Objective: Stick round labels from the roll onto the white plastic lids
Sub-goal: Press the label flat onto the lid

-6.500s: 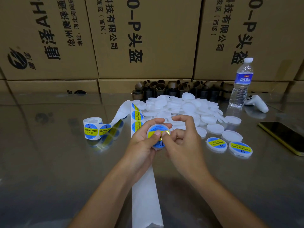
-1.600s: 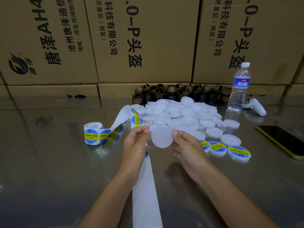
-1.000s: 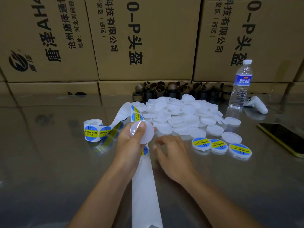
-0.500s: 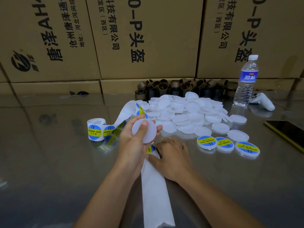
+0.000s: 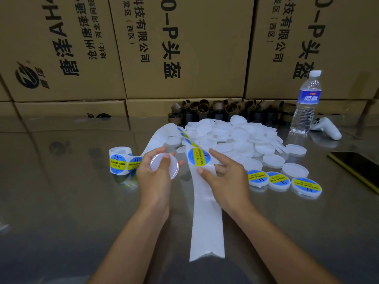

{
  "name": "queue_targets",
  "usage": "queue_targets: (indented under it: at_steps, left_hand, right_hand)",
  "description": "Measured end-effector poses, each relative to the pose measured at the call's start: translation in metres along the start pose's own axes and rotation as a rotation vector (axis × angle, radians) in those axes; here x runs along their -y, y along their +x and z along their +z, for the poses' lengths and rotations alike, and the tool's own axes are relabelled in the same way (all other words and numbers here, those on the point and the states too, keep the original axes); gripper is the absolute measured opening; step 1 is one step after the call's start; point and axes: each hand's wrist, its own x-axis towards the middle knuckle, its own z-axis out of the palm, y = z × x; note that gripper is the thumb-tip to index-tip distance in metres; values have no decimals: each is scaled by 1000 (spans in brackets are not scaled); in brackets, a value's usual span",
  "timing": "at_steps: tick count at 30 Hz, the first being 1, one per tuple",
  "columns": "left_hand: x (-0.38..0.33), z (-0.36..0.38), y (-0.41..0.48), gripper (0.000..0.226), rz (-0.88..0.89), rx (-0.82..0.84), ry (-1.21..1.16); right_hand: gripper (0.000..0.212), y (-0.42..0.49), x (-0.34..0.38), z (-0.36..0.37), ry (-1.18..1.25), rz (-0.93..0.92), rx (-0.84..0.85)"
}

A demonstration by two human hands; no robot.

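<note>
1. Lid (image 5: 174, 168), blank, in left hand (image 5: 153, 185) above table (image 5: 61, 201): thumb across its face, fingers curled behind its rim.
2. Right hand (image 5: 229, 181) just right of it, fingers loose and spread, gripping nothing; index tip beside label (image 5: 199, 156), thumb tip on strip (image 5: 206, 222) just below that label.
3. Strip from roll (image 5: 120, 160) at left, arching far, then down to near edge between both forearms.
4. Pile (image 5: 235, 138) of bare lids beyond hands; three labelled lids (image 5: 279, 180) in a row, right of right hand.
5. Far right: bottle (image 5: 306, 103), phone (image 5: 356, 169); cores (image 5: 215, 111) behind pile, boxes (image 5: 184, 48) at back.
</note>
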Motion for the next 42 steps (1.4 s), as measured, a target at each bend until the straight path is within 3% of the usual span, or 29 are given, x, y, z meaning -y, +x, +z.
queue_targets:
  at_steps: [6, 9, 11, 17, 23, 42]
  left_hand:
    - [9, 2, 1, 17, -77, 13, 183]
    - [8, 4, -1, 9, -160, 137, 189]
    - [8, 3, -3, 17, -177, 234, 199]
    - [7, 0, -5, 9, -156, 278, 260]
    - [7, 0, -7, 13, -168, 373, 253]
    - [10, 3, -5, 25, -206, 392, 164]
  right_hand:
    - [64, -2, 5, -2, 72, -28, 30]
    - [63, -2, 5, -4, 128, -44, 126]
    - [62, -5, 7, -4, 121, -65, 163]
    - [45, -10, 8, 2, -115, -287, -89]
    - [29, -8, 7, 0, -434, -471, -118]
    - [14, -4, 8, -7, -389, -487, -134]
